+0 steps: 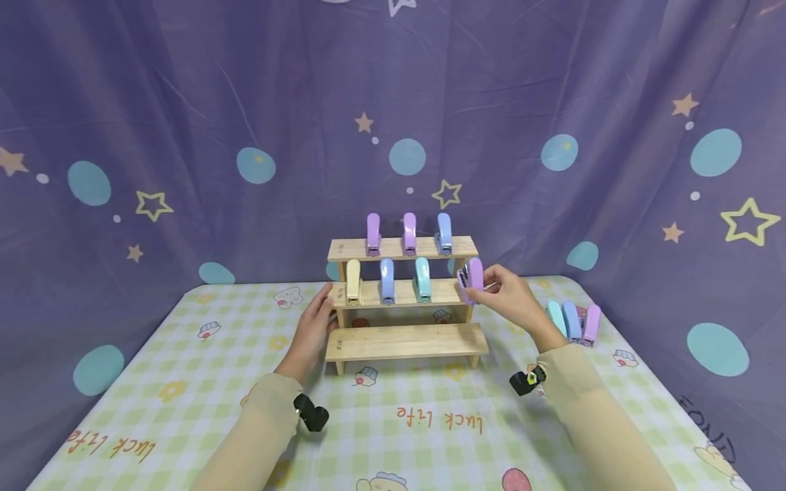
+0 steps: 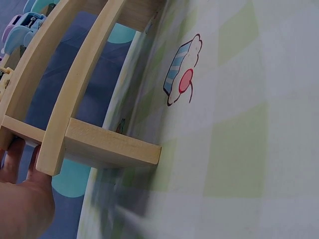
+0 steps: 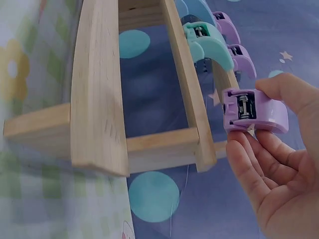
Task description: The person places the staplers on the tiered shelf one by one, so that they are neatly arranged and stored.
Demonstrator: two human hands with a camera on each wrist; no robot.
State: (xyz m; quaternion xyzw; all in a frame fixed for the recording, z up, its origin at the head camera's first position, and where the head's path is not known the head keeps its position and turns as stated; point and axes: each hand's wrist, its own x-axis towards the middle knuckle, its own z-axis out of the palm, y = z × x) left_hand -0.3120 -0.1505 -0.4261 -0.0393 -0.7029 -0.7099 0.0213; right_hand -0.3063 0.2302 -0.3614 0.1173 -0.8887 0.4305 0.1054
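A purple stapler point(image 1: 472, 278) is pinched between the thumb and fingers of my right hand point(image 1: 512, 298), at the right end of the middle step of a three-tier wooden rack point(image 1: 405, 342). In the right wrist view, this stapler point(image 3: 251, 110) is tilted beside the step's end; whether it touches the wood I cannot tell. My left hand point(image 1: 311, 332) grips the rack's left end, with fingers behind the side piece point(image 2: 27, 130) in the left wrist view. On the middle step stand a yellow stapler point(image 1: 353, 281), a blue stapler point(image 1: 387, 280) and a teal stapler point(image 1: 422, 279).
The top step carries two purple staplers point(image 1: 373, 234) and a blue one point(image 1: 444, 233). Right of the rack, a teal, a blue and a purple stapler point(image 1: 591, 325) lie together on the checked tablecloth point(image 1: 368, 450). A purple patterned curtain point(image 1: 307, 102) hangs behind.
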